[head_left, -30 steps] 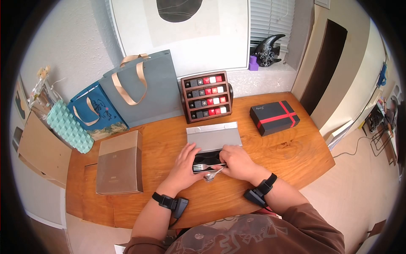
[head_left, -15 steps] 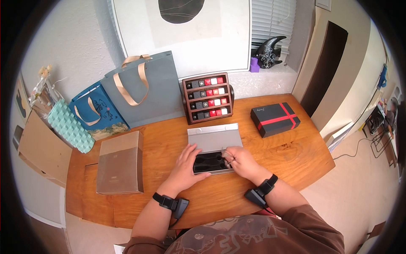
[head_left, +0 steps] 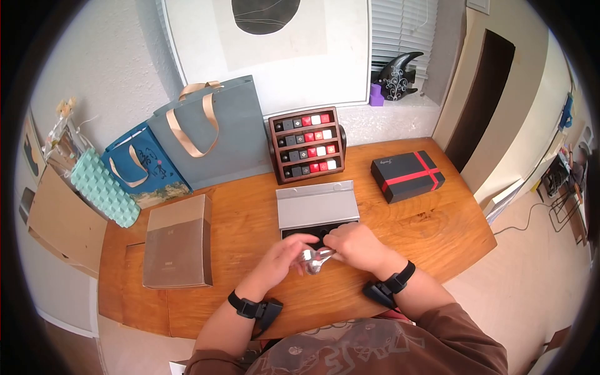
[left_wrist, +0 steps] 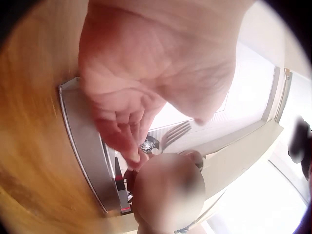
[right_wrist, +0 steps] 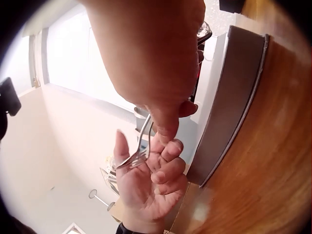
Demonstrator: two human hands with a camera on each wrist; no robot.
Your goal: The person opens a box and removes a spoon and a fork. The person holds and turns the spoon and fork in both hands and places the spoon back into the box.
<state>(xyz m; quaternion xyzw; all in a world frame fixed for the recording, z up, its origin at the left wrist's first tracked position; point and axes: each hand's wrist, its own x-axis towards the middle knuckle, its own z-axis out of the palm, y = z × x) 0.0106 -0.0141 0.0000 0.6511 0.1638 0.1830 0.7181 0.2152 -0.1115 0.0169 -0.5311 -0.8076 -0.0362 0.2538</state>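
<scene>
My right hand (head_left: 359, 245) grips a metal fork (right_wrist: 142, 155) and a metal spoon (head_left: 314, 266) together by their handles, heads pointing left. Opposite it, my left hand (head_left: 282, 257) has its palm turned toward the cutlery, thumb apart and fingers loosely bent. Its fingertips come right up to the right hand's fingers in the right wrist view. Just beyond both hands lies a grey box (head_left: 317, 209) with its lid raised. Its black insert (head_left: 306, 234) is partly hidden by the hands. Fork tines also show in the left wrist view, between the hands.
A brown box (head_left: 178, 242) lies on the wooden table at left. A black box with red ribbon (head_left: 407, 176) lies at right. Behind are a wooden rack of coloured cubes (head_left: 307, 145), gift bags (head_left: 219, 144) and a mint-green textured vase (head_left: 105, 187).
The right hand has raised the fork and spoon from over the box insert and brought them toward the body. The left hand has left the box's side and turned palm inward beside them.
</scene>
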